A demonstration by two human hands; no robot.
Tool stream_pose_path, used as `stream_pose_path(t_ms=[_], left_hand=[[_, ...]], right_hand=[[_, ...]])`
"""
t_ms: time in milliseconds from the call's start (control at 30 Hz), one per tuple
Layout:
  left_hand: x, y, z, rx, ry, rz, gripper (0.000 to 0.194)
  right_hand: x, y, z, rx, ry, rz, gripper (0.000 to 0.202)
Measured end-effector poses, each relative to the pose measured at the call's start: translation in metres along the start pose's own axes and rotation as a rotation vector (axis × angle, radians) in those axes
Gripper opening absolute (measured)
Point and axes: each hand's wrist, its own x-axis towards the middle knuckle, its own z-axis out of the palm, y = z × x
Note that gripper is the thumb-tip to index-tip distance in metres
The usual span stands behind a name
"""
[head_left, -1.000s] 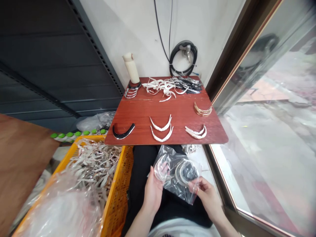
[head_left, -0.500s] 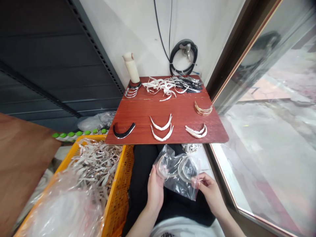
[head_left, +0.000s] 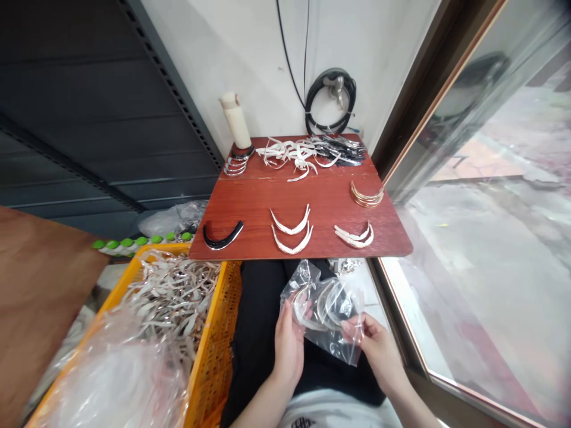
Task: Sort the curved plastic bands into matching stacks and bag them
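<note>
A clear plastic bag point(head_left: 328, 340) with several curved, pale strips point(head_left: 330, 303) inside is held over my lap, below the table's front edge. My left hand point(head_left: 289, 342) grips its left side, thumb in front and fingers behind the film. At the lower right corner, my right hand point(head_left: 373, 342) pinches the bag between thumb and fingers. On the red-brown table point(head_left: 254, 196) just beyond lie two white curved strips point(head_left: 292, 238) in the middle, a black curved piece point(head_left: 222, 238) at left and more white curved strips point(head_left: 355, 236) at right.
Gold curved strips point(head_left: 366, 196) lie at the table's right. White strips point(head_left: 289, 153) and dark strips point(head_left: 341, 148) are heaped at the back, beside a cream bottle point(head_left: 236, 122). To my left stands a yellow crate point(head_left: 214, 333) full of strips and plastic bags. A glass pane point(head_left: 468, 297) borders the right.
Both hands have shifted slightly, the left one to the right. Inside the bag, the curved strips have moved closer together.
</note>
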Motion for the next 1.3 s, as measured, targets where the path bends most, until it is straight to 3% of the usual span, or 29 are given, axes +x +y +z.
stream_pose_path(t_ms=[133, 267, 433, 633, 733, 867, 967, 1067, 1300], left_hand=[[-0.004, 0.001, 0.001, 0.105, -0.08, 0.05, 0.046], [-0.002, 0.002, 0.0, 0.107, -0.05, 0.078, 0.046], [-0.002, 0.005, 0.002, 0.02, -0.045, 0.004, 0.044], [-0.014, 0.008, 0.007, 0.001, -0.177, -0.025, 0.041], [-0.016, 0.008, 0.007, -0.046, -0.132, -0.007, 0.043], [-0.014, 0.014, 0.006, -0.119, 0.034, 0.032, 0.035], [-0.013, 0.02, 0.006, -0.184, 0.083, -0.078, 0.026], [-0.013, 0.022, 0.006, -0.212, 0.047, -0.184, 0.029], [-0.008, 0.012, -0.004, 0.04, -0.106, -0.058, 0.043]], right_hand=[[0.002, 0.003, 0.002, -0.107, -0.047, -0.032, 0.035], [0.005, 0.003, -0.002, -0.232, -0.139, -0.097, 0.031], [0.007, -0.004, -0.005, -0.373, -0.251, -0.216, 0.019], [0.007, 0.002, 0.0, -0.435, -0.217, -0.394, 0.019], [0.007, 0.008, 0.005, -0.406, -0.177, -0.469, 0.02], [0.007, 0.011, 0.014, -0.367, -0.23, -0.479, 0.016], [0.005, 0.009, 0.02, -0.32, -0.209, -0.439, 0.017], [0.004, 0.007, 0.026, -0.259, -0.207, -0.415, 0.016], [0.007, 0.006, 0.029, -0.299, -0.27, -0.509, 0.019]])
